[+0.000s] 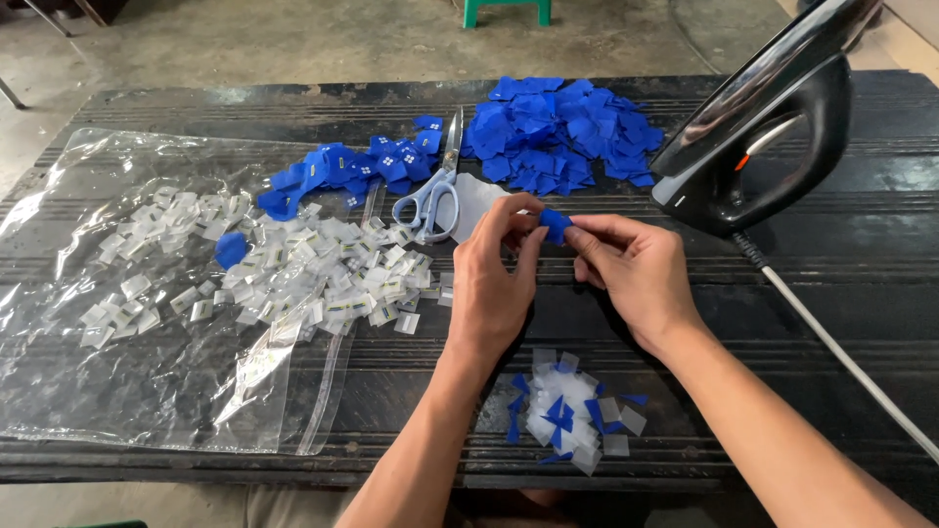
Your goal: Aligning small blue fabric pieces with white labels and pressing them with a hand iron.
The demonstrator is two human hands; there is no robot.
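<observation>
Fingers of left hand (494, 284) and right hand (636, 274) pinch a blue patch (555, 224) mid-frame; loose grip risks dropping it onto worktop (861, 264) scraps (572, 411).

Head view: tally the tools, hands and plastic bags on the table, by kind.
Scissors: 1
Iron: 1
Clear plastic bag: 1
Hands: 2, left hand and right hand, both pinching one blue piece
Total: 5

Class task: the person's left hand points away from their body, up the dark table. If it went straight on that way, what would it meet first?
Probably the pale sheet just beyond the left hand, then the grey-handled scissors slightly to its left. Depth is hard to judge from one view.
</observation>
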